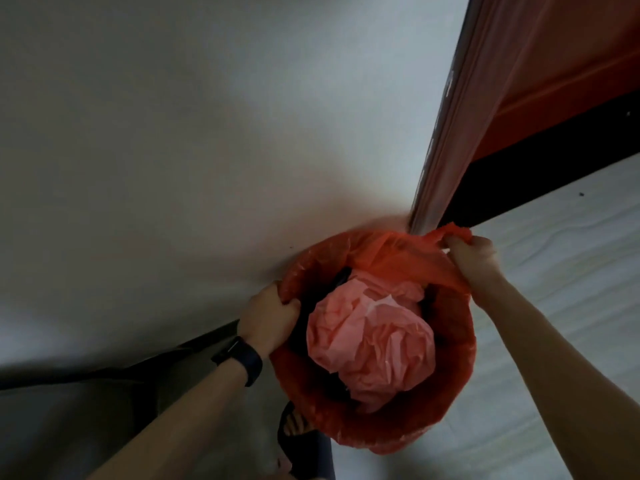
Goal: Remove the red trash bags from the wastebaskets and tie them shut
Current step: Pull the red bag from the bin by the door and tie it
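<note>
A person's left hand (268, 318) and right hand (472, 256) each clench the rim of a red trash bag (457, 344) still lining its wastebasket. Crumpled paper (370, 337) fills it. Lifting and tying remain.

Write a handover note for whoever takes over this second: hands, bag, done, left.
Left hand: grip curled on the left rim of the red trash bag.
Right hand: grip pinching the far right rim, which is raised above the rest.
Bag: mouth open, near rim folded outward, crumpled pink wad inside.
Done: both hands on the rim, one side lifted.
Left: lift the bag clear, gather the mouth, tie it shut.
</note>
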A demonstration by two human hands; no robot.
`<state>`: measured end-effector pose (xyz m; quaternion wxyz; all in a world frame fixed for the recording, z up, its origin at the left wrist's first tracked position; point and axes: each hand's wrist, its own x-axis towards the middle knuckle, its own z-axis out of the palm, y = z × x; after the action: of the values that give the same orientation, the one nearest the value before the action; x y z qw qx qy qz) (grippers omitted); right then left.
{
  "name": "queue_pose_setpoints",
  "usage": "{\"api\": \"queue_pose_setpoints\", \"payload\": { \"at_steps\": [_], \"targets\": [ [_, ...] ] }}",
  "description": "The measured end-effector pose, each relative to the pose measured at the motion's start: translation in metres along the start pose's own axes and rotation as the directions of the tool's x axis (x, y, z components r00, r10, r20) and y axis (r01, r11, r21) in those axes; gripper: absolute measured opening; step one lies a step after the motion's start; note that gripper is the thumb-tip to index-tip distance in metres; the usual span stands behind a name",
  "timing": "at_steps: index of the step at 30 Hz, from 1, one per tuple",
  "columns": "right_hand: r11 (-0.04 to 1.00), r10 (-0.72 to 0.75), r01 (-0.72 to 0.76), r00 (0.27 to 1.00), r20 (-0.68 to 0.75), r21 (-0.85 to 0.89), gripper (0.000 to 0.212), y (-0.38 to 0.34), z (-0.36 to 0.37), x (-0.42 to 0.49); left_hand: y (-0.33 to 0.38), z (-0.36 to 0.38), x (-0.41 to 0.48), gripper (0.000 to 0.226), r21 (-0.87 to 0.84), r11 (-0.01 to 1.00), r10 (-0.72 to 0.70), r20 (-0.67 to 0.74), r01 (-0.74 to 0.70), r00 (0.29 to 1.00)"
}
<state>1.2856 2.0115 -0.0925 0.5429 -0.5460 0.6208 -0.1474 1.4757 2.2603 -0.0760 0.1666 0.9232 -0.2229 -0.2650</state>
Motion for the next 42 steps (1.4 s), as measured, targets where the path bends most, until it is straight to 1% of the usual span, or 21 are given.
{"api": "queue_pose_setpoints", "payload": {
  "at_steps": [3,5,6,7,9,11,13,15,18,21,22,24,26,28,30,33,34,36,39,40,42],
  "targets": [
    [0.984,-0.068,0.081,0.994,-0.083,0.160,0.032,-0.030,-0.012,-0.013,-0.003,-0.001,0.007,0.020,-0.040,0.999,0.017,0.068,-0.014,0.998],
    [0.960,-0.172,0.190,0.980,-0.104,0.206,0.032,-0.053,-0.021,-0.029,-0.005,-0.001,0.008,0.028,-0.067,0.998,0.027,0.088,-0.021,0.996],
    [0.939,-0.256,0.276,0.959,-0.117,0.204,0.031,-0.070,-0.032,-0.046,0.000,-0.003,0.007,0.026,-0.087,0.994,0.074,0.073,-0.068,0.995],
    [0.927,-0.312,0.322,0.947,-0.078,0.191,0.032,-0.078,-0.031,-0.054,-0.002,-0.001,0.008,0.023,-0.082,0.994,0.077,0.079,-0.071,0.994],
    [0.903,-0.423,0.423,0.906,-0.017,0.074,0.034,-0.096,-0.035,-0.080,0.005,-0.002,0.006,0.024,-0.098,0.991,0.096,0.068,-0.089,0.993],
    [0.894,-0.440,0.441,0.897,0.041,-0.076,0.031,-0.103,-0.033,-0.108,0.004,-0.005,-0.001,0.038,-0.165,0.983,0.088,0.054,-0.078,0.995],
    [0.889,-0.422,0.430,0.903,0.084,-0.158,0.021,-0.102,-0.036,-0.129,-0.001,-0.001,0.002,0.052,-0.225,0.970,0.113,0.068,-0.095,0.991],
    [0.893,-0.429,0.440,0.896,0.118,-0.097,0.014,-0.098,-0.039,-0.147,-0.002,-0.002,0.001,0.056,-0.301,0.944,0.170,0.106,-0.132,0.980],
    [0.887,-0.452,0.461,0.876,0.169,-0.017,0.014,-0.100,-0.040,-0.176,-0.011,-0.008,-0.014,0.041,-0.467,0.881,0.166,0.150,-0.078,0.975],
    [0.871,-0.424,0.477,0.849,0.314,-0.114,0.019,-0.094,-0.043,-0.198,-0.027,-0.001,-0.032,0.063,-0.571,0.821,0.110,0.136,-0.013,0.984],
    [0.846,-0.421,0.498,0.843,0.334,-0.192,0.024,-0.091,-0.042,-0.205,-0.032,0.002,-0.037,0.060,-0.573,0.819,0.130,0.110,-0.044,0.985],
    [0.777,-0.455,0.548,0.829,0.324,-0.311,0.030,-0.088,-0.037,-0.215,-0.032,0.004,-0.045,0.042,-0.487,0.863,0.180,0.055,-0.131,0.982],
    [0.748,-0.496,0.585,0.807,0.320,-0.315,0.028,-0.093,-0.033,-0.233,-0.031,0.006,-0.048,0.035,-0.341,0.920,0.214,0.018,-0.195,0.977],
    [0.787,-0.519,0.589,0.793,0.319,-0.184,0.029,-0.105,-0.034,-0.251,-0.029,0.003,-0.044,0.033,-0.199,0.949,0.251,0.008,-0.244,0.968],
    [0.819,-0.561,0.574,0.796,0.229,0.012,0.027,-0.118,-0.040,-0.262,-0.029,0.001,-0.036,0.032,-0.102,0.961,0.261,0.023,-0.258,0.965],
    [0.855,-0.495,0.475,0.867,0.052,0.209,0.029,-0.124,-0.053,-0.257,-0.022,-0.001,-0.033,0.031,-0.046,0.965,0.259,0.026,-0.257,0.966],
    [0.877,-0.450,0.441,0.893,0.004,0.192,0.032,-0.120,-0.054,-0.251,-0.020,-0.001,-0.034,0.031,-0.085,0.961,0.264,0.017,-0.262,0.964],
    [0.920,-0.388,0.390,0.920,-0.049,0.029,0.035,-0.102,-0.055,-0.238,-0.022,0.000,-0.036,0.036,-0.277,0.933,0.245,0.013,-0.232,0.969],
    [0.931,-0.349,0.349,0.937,0.018,-0.101,0.035,-0.072,-0.048,-0.227,-0.037,0.004,-0.040,0.050,-0.647,0.759,0.096,0.006,-0.069,0.995],
    [0.930,-0.344,0.347,0.938,0.046,-0.119,0.033,-0.064,-0.045,-0.226,-0.043,0.007,-0.041,0.052,-0.715,0.699,0.051,0.021,-0.020,0.998],
    [0.920,-0.344,0.353,0.936,0.080,-0.172,0.032,-0.053,-0.037,-0.226,-0.055,0.017,-0.040,0.053,-0.778,0.617,-0.026,0.127,0.116,0.992]
  ]
}}
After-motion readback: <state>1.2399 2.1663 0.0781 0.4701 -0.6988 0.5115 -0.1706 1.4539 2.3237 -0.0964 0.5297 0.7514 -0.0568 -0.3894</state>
